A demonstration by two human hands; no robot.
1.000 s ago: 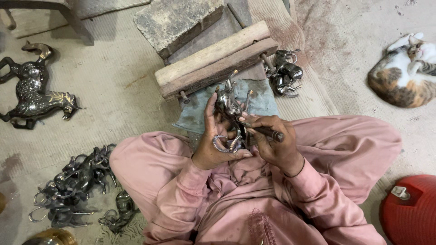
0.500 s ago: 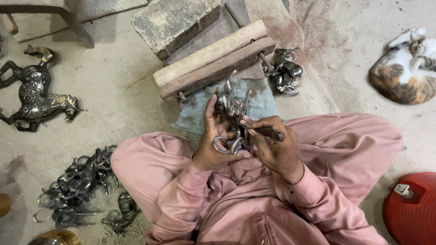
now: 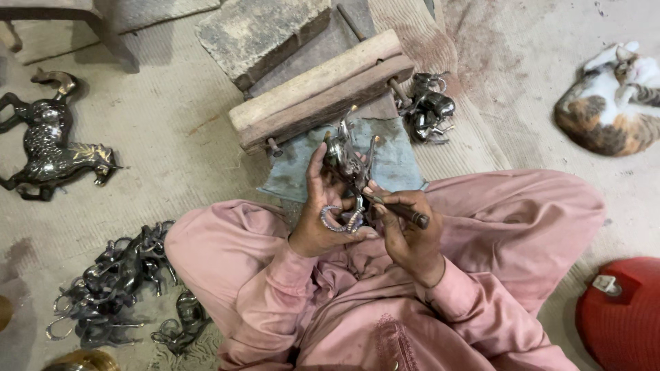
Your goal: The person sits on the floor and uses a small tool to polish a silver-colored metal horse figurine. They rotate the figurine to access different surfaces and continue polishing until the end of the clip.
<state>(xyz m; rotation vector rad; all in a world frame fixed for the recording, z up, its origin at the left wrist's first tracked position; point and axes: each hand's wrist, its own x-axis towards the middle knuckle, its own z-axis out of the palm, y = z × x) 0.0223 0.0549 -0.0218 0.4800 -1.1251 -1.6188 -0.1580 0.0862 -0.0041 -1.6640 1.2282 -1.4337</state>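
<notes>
On the dusty workshop floor, the left hand [image 3: 323, 220] grips a small silvery metal figurine [image 3: 347, 172] (legs upward); the right hand [image 3: 405, 233], just beside, pinches a dark slim tool [image 3: 399, 211].

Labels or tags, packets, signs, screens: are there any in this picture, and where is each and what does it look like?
Small tag: on the red domed object at the lower right edge; roughly rectangular, whitish-grey; its print is too small to make out.
No packages, signs or screens show anywhere else on the floor.
</notes>
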